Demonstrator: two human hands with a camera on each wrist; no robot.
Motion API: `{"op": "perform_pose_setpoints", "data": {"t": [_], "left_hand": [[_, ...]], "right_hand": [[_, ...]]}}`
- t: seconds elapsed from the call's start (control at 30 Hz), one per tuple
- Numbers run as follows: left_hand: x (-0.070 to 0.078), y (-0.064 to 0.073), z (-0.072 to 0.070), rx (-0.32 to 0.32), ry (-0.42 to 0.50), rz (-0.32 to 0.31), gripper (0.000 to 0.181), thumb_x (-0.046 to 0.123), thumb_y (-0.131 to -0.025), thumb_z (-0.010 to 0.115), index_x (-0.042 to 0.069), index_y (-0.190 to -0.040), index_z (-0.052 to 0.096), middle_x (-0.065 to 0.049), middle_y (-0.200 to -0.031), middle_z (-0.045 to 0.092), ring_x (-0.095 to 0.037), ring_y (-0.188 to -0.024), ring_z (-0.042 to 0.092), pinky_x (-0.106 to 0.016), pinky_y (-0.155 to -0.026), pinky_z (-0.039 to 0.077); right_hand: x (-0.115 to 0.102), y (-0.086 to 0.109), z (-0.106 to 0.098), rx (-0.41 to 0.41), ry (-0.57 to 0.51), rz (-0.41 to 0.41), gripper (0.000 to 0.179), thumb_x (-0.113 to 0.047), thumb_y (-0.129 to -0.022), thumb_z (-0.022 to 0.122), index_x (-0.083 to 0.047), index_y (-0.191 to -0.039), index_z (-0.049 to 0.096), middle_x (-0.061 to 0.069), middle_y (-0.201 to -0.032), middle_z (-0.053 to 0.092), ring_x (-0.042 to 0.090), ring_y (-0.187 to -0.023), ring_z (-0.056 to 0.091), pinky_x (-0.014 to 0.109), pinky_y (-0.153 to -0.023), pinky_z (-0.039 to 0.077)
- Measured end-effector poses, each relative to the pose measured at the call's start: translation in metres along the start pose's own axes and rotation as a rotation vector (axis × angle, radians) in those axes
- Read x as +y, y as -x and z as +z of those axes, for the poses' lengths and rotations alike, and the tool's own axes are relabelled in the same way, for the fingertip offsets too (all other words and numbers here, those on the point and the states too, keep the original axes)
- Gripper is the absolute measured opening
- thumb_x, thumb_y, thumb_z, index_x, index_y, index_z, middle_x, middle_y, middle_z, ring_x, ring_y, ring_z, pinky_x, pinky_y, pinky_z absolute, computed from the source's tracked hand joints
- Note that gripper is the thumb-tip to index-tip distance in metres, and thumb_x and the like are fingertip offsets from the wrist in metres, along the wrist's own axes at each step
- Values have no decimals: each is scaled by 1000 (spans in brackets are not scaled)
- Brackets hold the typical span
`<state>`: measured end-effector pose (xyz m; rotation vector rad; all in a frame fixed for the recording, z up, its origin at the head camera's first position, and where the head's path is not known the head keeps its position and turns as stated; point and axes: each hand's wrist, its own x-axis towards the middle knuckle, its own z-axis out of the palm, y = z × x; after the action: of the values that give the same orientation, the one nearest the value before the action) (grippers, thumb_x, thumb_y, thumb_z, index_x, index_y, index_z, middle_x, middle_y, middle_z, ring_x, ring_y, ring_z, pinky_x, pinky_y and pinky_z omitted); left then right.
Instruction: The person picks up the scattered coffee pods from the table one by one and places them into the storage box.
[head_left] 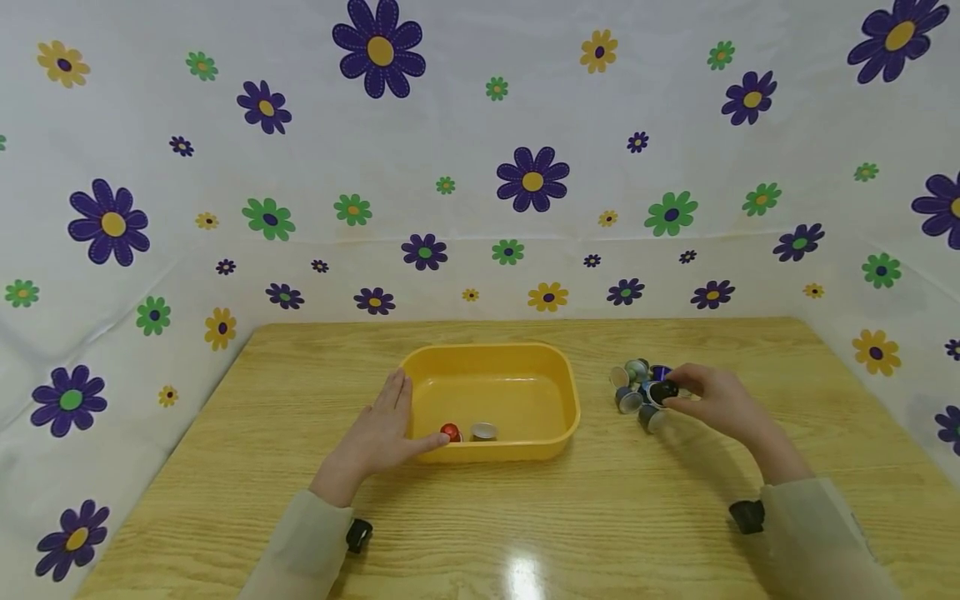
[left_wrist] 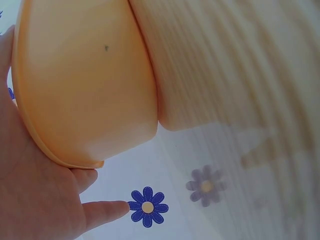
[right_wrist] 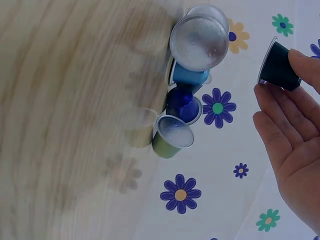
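A dark coffee capsule [head_left: 663, 392] is pinched between the thumb and fingers of my right hand [head_left: 718, 404]. In the right wrist view this capsule [right_wrist: 279, 66] looks dark green with a silver rim, held above the tabletop. Just beside it lies a cluster of several capsules [head_left: 628, 400] in blue, green and silvery tones. My left hand [head_left: 375, 437] rests on the left end of a yellow tray [head_left: 517, 451], its fingers extended along the rim and its thumb over the front corner. Inside the tray are a red capsule [head_left: 450, 432] and a capsule with a pale lid [head_left: 484, 431].
A light wooden table [head_left: 465, 517] carries the tray and the capsules. White cloth with printed flowers [head_left: 450, 125] hangs behind the table and along both sides. Dark wrist devices [head_left: 358, 535] sit at both cuffs.
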<state>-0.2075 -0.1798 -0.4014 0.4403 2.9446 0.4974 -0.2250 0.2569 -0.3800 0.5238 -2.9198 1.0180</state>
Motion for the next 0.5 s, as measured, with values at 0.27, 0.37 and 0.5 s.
{"op": "perform_pose_setpoints", "data": {"t": [0.27,0.37,0.5], "left_hand": [[-1,0,1,5,-4,1,110,73,-73,42,-7,-138,5,-19,-145,-4,-30,-132,-2,-56,-98,17],[-1,-1,1,4,-1,4,110,73,-73,42,-7,-138,5,-19,-145,-4,-30,-132,-2,-56,-98,17],[-1,-1,1,3,-3,7,110,73,-73,42,-7,-138,5,-19,-145,-3,-30,-132,-2,-56,-98,17]], "right_hand": [[-11,-3,8,38,-37,-42,33,-16,-81,65,4,-107,58,22,-107,58,37,-102,53,45,-85,42],[-14,-6,12,36,-68,-75,33,-15,-81,65,4,-107,58,21,-104,59,36,-101,54,44,-85,42],[-16,-9,17,34,-92,-107,33,-12,-80,65,6,-106,57,20,-102,60,35,-99,55,43,-84,43]]}}
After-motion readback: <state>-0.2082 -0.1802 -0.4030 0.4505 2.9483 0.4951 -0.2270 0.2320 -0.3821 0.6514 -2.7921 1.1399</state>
